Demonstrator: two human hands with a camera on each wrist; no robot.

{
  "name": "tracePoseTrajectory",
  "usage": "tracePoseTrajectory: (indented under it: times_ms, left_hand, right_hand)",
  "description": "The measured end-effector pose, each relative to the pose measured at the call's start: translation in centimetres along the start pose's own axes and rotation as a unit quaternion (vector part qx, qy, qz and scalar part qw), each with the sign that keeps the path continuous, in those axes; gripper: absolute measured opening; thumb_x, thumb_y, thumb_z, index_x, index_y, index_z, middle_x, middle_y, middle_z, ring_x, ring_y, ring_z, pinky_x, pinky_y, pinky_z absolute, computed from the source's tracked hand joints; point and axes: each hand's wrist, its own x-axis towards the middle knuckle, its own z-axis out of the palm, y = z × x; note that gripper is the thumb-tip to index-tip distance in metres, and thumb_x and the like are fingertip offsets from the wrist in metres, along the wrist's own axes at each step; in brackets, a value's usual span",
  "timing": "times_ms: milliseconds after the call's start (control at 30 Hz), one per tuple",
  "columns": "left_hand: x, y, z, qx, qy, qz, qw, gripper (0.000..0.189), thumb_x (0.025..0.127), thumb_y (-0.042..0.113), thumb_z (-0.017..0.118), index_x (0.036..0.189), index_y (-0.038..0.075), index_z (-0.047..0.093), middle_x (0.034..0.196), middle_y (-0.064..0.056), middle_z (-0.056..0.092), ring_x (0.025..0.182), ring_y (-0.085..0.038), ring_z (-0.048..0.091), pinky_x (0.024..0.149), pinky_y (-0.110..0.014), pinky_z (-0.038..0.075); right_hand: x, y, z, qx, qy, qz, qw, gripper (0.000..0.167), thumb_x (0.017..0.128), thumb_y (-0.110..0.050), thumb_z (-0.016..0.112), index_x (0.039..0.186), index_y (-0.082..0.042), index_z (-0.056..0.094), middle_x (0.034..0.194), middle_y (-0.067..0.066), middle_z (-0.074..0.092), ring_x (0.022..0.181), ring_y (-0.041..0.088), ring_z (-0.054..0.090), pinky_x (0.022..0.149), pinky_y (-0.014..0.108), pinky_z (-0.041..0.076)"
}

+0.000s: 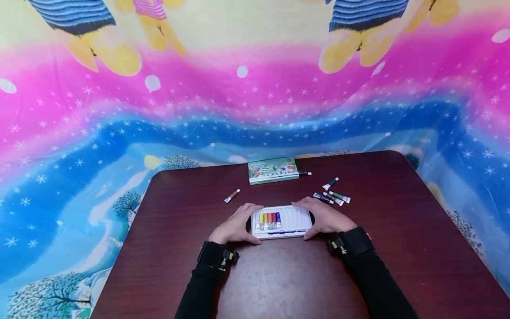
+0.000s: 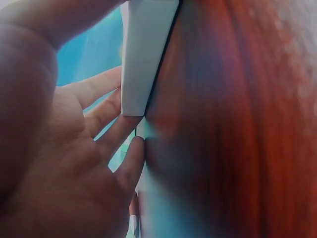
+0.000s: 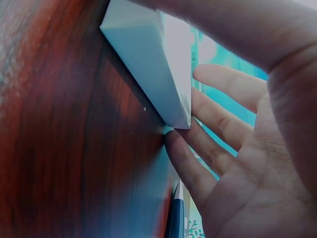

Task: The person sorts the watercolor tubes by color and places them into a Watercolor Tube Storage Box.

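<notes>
a white tray [image 1: 296,217], seemingly rested on the counter [image 1: 279,274], is clamped at its ends between the left hand [image 1: 238,224] and the right hand [image 1: 326,216], thumbs nearer and fingers beyond, presumably so that the paint tubes [image 1: 269,220] and brush [image 1: 284,232] inside are kept level. beyond the left hand a brown tube [image 1: 232,196] is seen; loose tubes [image 1: 332,199] are strewn just beyond the right hand, where a forward push would likely be hindered; farther off, between the hands, a green box [image 1: 271,176] is laid
</notes>
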Motion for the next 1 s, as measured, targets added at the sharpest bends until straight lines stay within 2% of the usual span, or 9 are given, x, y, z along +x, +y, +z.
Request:
tracePoseTrajectory:
  times_ms: [200, 667, 867, 1000]
  left_hand:
    - [0.0, 0.1, 0.0, 0.0, -0.001, -0.003, 1.0, 0.104, 0.07, 0.035, 0.097, 0.157, 0.02, 0.042, 0.15, -0.002, 0.045, 0.135, -0.02, 0.042, 0.113, -0.046, 0.043]
    - [0.1, 0.2, 0.0, 0.004, -0.009, -0.021, 0.9997, 0.103, 0.072, 0.038, 0.096, 0.157, 0.024, 0.041, 0.15, 0.0, 0.045, 0.136, -0.019, 0.041, 0.113, -0.046, 0.043]
    - [0.1, 0.2, -0.1, 0.004, -0.009, -0.018, 0.9998, 0.102, 0.072, 0.038, 0.096, 0.157, 0.023, 0.042, 0.148, 0.0, 0.046, 0.135, -0.019, 0.042, 0.113, -0.046, 0.043]
    - [0.1, 0.2, -0.1, 0.007, -0.008, -0.017, 0.9998, 0.102, 0.072, 0.037, 0.097, 0.157, 0.023, 0.042, 0.148, 0.0, 0.047, 0.134, -0.019, 0.043, 0.113, -0.045, 0.043]
  right_hand:
    - [0.0, 0.2, 0.1, 0.001, 0.0, 0.0, 1.0, 0.101, 0.073, -0.033, 0.096, 0.158, -0.012, 0.045, 0.15, 0.015, 0.048, 0.132, 0.032, 0.048, 0.107, 0.053, 0.047]
    - [-0.3, -0.3, -0.3, 0.017, -0.001, -0.001, 0.9999, 0.099, 0.074, -0.029, 0.096, 0.157, -0.011, 0.045, 0.155, 0.016, 0.046, 0.135, 0.033, 0.048, 0.109, 0.054, 0.045]
    - [-0.6, 0.0, -0.9, -0.009, 0.02, 0.023, 0.9995, 0.09, 0.081, -0.037, 0.09, 0.157, -0.012, 0.047, 0.154, 0.018, 0.049, 0.14, 0.037, 0.048, 0.11, 0.056, 0.046]
    - [-1.1, 0.7, -1.8, -0.019, 0.06, 0.033, 0.9975, 0.078, 0.088, -0.034, 0.084, 0.155, -0.012, 0.05, 0.151, 0.018, 0.054, 0.139, 0.039, 0.05, 0.109, 0.056, 0.047]
